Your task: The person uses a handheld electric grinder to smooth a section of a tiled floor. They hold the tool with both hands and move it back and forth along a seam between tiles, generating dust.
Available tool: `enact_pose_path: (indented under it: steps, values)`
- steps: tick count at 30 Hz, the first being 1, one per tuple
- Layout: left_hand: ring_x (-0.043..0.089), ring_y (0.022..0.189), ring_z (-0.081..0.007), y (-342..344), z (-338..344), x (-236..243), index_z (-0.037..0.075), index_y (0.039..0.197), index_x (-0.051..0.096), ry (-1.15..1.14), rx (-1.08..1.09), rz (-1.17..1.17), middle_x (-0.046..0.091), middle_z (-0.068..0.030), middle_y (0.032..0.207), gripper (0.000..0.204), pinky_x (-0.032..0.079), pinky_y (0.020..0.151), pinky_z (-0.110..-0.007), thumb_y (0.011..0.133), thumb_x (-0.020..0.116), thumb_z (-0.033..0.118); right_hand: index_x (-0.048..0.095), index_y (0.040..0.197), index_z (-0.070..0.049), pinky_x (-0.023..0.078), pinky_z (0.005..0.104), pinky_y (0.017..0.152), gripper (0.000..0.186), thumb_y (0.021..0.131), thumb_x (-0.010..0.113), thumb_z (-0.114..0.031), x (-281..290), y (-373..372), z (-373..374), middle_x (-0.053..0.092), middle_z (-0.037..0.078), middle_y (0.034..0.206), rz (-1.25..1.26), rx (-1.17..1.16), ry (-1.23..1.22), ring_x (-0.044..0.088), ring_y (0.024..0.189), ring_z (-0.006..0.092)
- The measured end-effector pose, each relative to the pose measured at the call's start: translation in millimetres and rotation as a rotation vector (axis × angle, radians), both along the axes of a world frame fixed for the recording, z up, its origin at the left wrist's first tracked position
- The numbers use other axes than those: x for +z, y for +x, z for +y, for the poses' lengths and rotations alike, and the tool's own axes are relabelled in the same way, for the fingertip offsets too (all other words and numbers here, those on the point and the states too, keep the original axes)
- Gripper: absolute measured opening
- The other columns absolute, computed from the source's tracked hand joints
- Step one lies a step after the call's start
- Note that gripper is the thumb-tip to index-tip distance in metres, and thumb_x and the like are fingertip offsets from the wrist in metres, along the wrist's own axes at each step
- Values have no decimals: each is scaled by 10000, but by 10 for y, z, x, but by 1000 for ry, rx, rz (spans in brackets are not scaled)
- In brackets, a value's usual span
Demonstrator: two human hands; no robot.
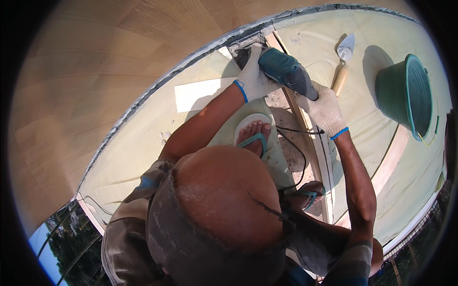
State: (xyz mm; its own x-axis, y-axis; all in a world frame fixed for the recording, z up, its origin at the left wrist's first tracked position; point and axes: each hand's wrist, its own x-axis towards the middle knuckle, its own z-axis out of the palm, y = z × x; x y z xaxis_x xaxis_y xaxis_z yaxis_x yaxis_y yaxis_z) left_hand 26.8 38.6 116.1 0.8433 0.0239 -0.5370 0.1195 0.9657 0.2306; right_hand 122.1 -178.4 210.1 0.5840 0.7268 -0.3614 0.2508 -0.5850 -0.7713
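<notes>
My left hand (pixel 255 78), in a pale knit work glove with a blue cuff, is wrapped round the front of a teal and dark grey power drill (pixel 285 67). At the drill's rear end, my right hand (pixel 324 107), gloved alike, grips the handle, which it mostly hides. The drill's front end points toward a rough grey gap (pixel 243 50) at the base of the wood-patterned surface. Its tip is hidden behind my left hand. A black cable (pixel 301 159) runs down from near my right hand toward my feet.
To the right, a trowel (pixel 345 50) with a wooden handle lies near a tilted green bucket (pixel 393 90). A white board (pixel 188 97) lies left of the drill. Long wooden strips (pixel 310 143) run beside my sandalled feet (pixel 255 133). Pale sheeting (pixel 138 148) covers the floor.
</notes>
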Motion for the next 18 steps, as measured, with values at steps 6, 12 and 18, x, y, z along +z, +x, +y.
enact_pose_path:
  steps: [6, 12, 18]
  values:
    - [648, 1379, -288, 45, -127, -56, 174, 1419, 609, 15, -11, 66, 675, -96, 1455, 758, 521, 1193, -541, 1078, 421, 825, 727, 1306, -7, 589, 377, 938, 498, 943, 807, -339, -153, 151, -181, 790, 152, 1011, 131, 40, 8, 731, 944, 187]
    - [653, 1308, -258, 135, -154, -37, 213, 1348, 642, -31, 27, 97, 683, -46, 1391, 690, 547, 1112, -478, 1093, 416, 813, 756, 1225, 10, 587, 367, 878, 472, 931, 820, -354, -201, 351, -205, 774, 117, 956, 170, 77, 2, 675, 883, 141]
    - [648, 1339, -272, 103, -175, -45, 213, 1339, 653, 2, 59, 111, 687, -48, 1405, 687, 510, 1172, -567, 1092, 422, 811, 751, 1264, 22, 589, 365, 896, 507, 926, 820, -350, -143, 211, -176, 776, 125, 968, 159, 17, -47, 685, 912, 143]
